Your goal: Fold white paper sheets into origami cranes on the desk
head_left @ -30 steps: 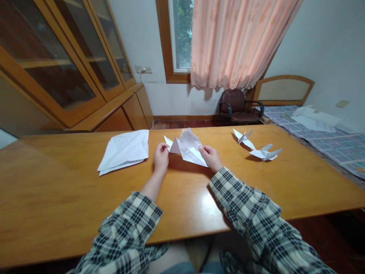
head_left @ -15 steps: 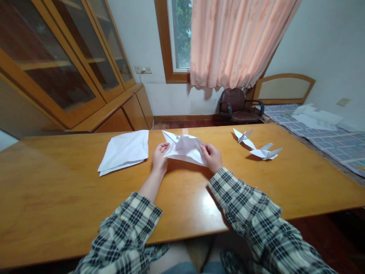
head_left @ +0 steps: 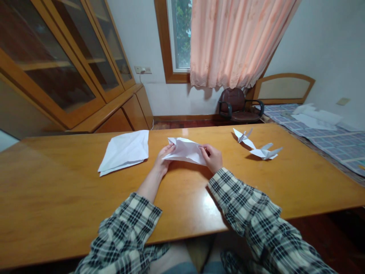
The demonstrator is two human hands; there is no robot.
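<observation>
A partly folded white paper (head_left: pixel 186 151) lies low over the middle of the wooden table (head_left: pixel 57 198). My left hand (head_left: pixel 162 160) supports its left edge, fingers reaching under the sheet. At the right edge, my right hand (head_left: pixel 212 157) pinches the paper between thumb and fingers. Both arms wear black-and-white plaid sleeves.
A stack of white sheets (head_left: pixel 125 151) lies to the left of my hands. Two folded paper cranes (head_left: pixel 243 136) (head_left: pixel 265 152) sit to the right. Beyond the table stand a dark armchair (head_left: pixel 237 106), a glass-door cabinet (head_left: pixel 71 64) and a bed (head_left: pixel 322 133).
The paper's raised flap has been brought down, so the sheet now lies flatter. My left hand slid under its left edge. My right hand stayed almost in place.
</observation>
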